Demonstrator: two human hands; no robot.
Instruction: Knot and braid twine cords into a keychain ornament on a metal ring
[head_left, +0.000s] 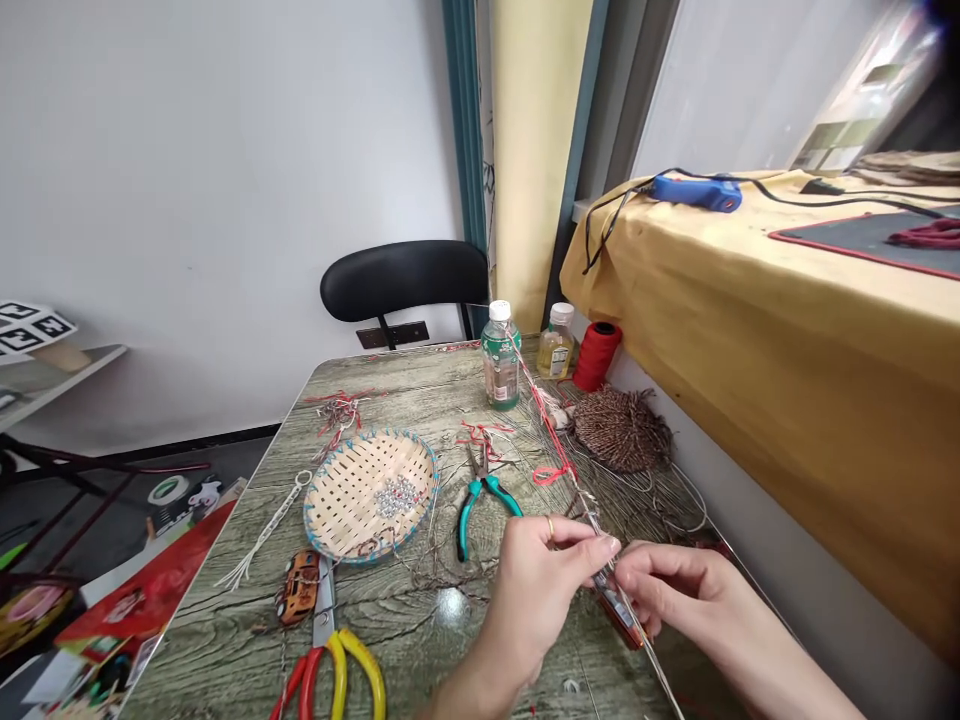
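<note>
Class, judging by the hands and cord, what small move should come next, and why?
Probably the right hand should draw the pale strands snug while the left hand steadies the cord: both seem to pinch close together, with strands trailing below.

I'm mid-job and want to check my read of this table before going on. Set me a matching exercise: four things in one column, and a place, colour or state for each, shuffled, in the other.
1. Pliers
2. Woven basket
3. Thread spool
4. Left hand

A. Red, beside the bottle of yellow liquid
B. Wearing a ring, fingers at the cord
C. Teal-and-black handles
D. Holding small silvery beads

Pairs: 1-C, 2-D, 3-A, 4-B
</note>
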